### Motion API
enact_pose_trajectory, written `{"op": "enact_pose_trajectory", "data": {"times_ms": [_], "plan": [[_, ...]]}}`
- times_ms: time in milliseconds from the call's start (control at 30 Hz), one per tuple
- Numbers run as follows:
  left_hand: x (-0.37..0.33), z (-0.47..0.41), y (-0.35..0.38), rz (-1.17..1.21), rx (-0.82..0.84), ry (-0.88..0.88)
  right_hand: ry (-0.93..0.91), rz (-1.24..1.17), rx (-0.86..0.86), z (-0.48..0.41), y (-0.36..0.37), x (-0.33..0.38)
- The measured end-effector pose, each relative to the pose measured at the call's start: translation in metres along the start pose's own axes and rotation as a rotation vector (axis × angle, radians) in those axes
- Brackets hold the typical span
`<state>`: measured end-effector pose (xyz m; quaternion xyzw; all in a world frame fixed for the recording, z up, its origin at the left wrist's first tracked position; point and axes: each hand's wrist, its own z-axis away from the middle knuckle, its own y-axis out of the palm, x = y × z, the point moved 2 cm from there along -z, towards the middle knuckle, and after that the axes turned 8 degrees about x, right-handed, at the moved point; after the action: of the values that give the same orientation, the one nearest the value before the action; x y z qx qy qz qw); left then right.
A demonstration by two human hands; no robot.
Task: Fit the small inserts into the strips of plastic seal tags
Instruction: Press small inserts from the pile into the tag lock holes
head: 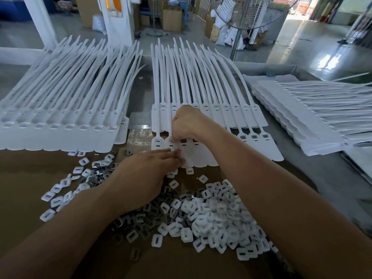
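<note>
1. Loose inserts point(217, 214) lie heaped on the cardboard point(30, 178), under both forearms.
2. Just beyond lies the strip of seal tags point(259, 146). The left hand point(145, 178), fingers straight and together, presses its flags flat.
3. Curled fingers of the right hand point(189, 123) pinch a socket head; any insert there is hidden.
4. Fitting looks midway, with the rightmost sockets open. Next: pick another insert and seat it square.
5. Stacked strips point(60, 133) crowd both sides.
</note>
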<state>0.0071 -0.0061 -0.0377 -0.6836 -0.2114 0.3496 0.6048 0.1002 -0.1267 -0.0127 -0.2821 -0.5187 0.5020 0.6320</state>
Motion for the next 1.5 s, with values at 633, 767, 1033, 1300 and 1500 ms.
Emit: {"op": "enact_pose_trajectory", "data": {"times_ms": [633,767,1033,1300,1500], "plan": [[-0.001,0.001,-0.003,0.09,-0.102,0.011,-0.335,-0.145,0.063,0.085,-0.001,-0.018],[0.0,0.001,-0.003,0.122,-0.134,-0.033,-0.378,-0.16,-0.048,0.096,0.001,-0.022],[0.0,-0.003,-0.003,0.127,-0.112,-0.102,-0.492,0.073,0.109,0.103,0.025,-0.009],[-0.001,0.0,-0.005,0.101,-0.13,-0.043,-0.471,0.048,0.122,0.099,0.027,-0.008],[-0.001,-0.001,-0.007,0.092,-0.113,-0.007,-0.403,-0.209,0.081,0.097,0.016,-0.015]]}}
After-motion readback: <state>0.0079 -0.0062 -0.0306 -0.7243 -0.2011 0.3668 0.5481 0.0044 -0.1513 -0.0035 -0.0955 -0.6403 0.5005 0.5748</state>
